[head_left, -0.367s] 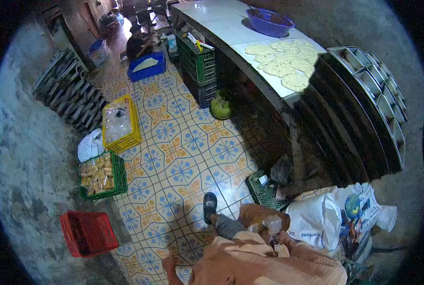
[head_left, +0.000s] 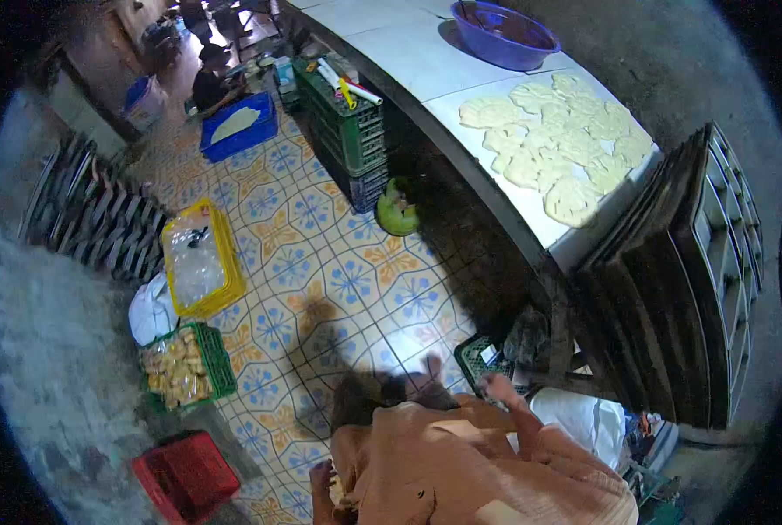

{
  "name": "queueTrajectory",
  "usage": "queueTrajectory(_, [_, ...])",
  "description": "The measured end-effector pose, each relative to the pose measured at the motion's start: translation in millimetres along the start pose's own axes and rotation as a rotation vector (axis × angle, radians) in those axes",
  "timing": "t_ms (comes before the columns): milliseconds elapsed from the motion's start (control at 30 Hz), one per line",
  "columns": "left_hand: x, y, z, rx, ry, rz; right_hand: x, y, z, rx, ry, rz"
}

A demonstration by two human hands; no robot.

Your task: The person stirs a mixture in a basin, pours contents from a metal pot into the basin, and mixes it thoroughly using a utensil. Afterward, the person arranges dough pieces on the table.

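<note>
In the head view, the right hand (head_left: 496, 385) is out in front of the brown shirt (head_left: 461, 455), at the near edge of a small green crate (head_left: 468, 359). I cannot tell whether the hand touches the crate or whether its fingers hold anything. The left hand (head_left: 321, 477) hangs low beside the shirt over the patterned floor (head_left: 351, 280); it is small and dim, so how wide its fingers stand, or what they hold, cannot be told.

The crate sits on the floor near the table (head_left: 391, 39). It is dark green with openwork sides and a small whitish piece (head_left: 489, 353) at its top; its near part is partly hidden. A dark bundle (head_left: 527, 337) lies just beside it, and a white sack (head_left: 575, 420), creased and shiny, stands nearer the person.
</note>
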State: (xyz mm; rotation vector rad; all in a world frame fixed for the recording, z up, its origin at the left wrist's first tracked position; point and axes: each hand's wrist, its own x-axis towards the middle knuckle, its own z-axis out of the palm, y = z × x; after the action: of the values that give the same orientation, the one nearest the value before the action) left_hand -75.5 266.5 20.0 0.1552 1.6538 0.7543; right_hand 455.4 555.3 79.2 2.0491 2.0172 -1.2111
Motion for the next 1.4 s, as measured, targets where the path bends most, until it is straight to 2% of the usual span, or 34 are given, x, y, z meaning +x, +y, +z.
queueTrajectory(33, [6,64,30,0.163,0.174,-0.172,34,-8,-13,0.012,0.082,0.030])
queueTrajectory(67, [25,100,37,0.201,0.166,-0.157,74,-1,-12,0.075,0.068,0.196])
queueTrajectory(100, [49,132,45,0.234,0.150,-0.136,100,-4,-21,0.061,0.210,0.071])
queueTrajectory(200, [143,240,54,0.212,-0.004,-0.046,151,-96,-94,0.111,0.309,0.140])
queueTrajectory(267, [205,331,76,0.209,-0.036,0.122,191,-116,-104,0.142,0.265,0.114])
queueTrajectory(300, [230,381,95,0.229,0.054,0.193,206,-134,-117,0.198,0.233,0.134])
queueTrajectory(333, [262,437,125,0.348,-0.020,0.308,220,-149,-137,0.235,0.200,0.143])
queueTrajectory(367, [293,495,141,0.473,-0.089,0.425,230,-168,-150,0.263,0.241,0.055])
queueTrajectory(400, [380,521,146,0.847,-0.142,0.954,242,-185,-170,0.303,0.246,0.038])
queueTrajectory(467, [257,704,290,0.442,-0.173,0.581,246,-227,-222,0.477,0.256,0.063])
queueTrajectory(533, [271,793,374,0.408,-0.341,0.815,246,-251,-271,0.599,0.267,0.104])
queueTrajectory(567, [267,838,417,0.470,-0.386,0.865,251,-256,-290,0.658,0.271,0.116])
queueTrajectory(600, [256,876,461,0.520,-0.431,0.917,257,-252,-301,0.699,0.357,0.039])
queueTrajectory(667, [220,938,551,0.473,-0.572,0.823,262,-261,-352,0.855,0.260,0.165])
queueTrajectory(733, [224,967,619,0.394,-0.735,0.898,277,-259,-379,0.992,0.297,0.126])
queueTrajectory(867, [215,1009,733,0.375,-0.854,0.716,297,-264,-455,1.038,0.187,0.032])
queueTrajectory(933, [214,1026,773,0.274,-0.896,0.650,312,-256,-481,0.997,0.219,-0.092])
queueTrajectory(1000, [218,1041,806,0.203,-0.867,0.627,319,-264,-512,1.088,0.246,0.114])
queueTrajectory(1133, [222,1074,851,0.077,-0.813,0.616,345,-275,-571,0.953,0.397,0.071])
queueTrajectory(1200, [243,1083,868,0.012,-0.804,0.582,365,-283,-590,0.873,0.531,-0.036])
queueTrajectory(1233, [253,1086,874,-0.050,-0.862,0.522,374,-293,-608,0.776,0.568,-0.019])
queueTrajectory(1267, [259,1088,874,-0.049,-0.885,0.531,383,-304,-624,0.677,0.599,0.000])
queueTrajectory(1333, [267,1091,868,-0.067,-0.927,0.550,412,-315,-646,0.631,0.687,-0.135])
queueTrajectory(1400, [265,1103,863,0.046,-0.809,0.573,441,-329,-671,0.613,0.686,-0.180])
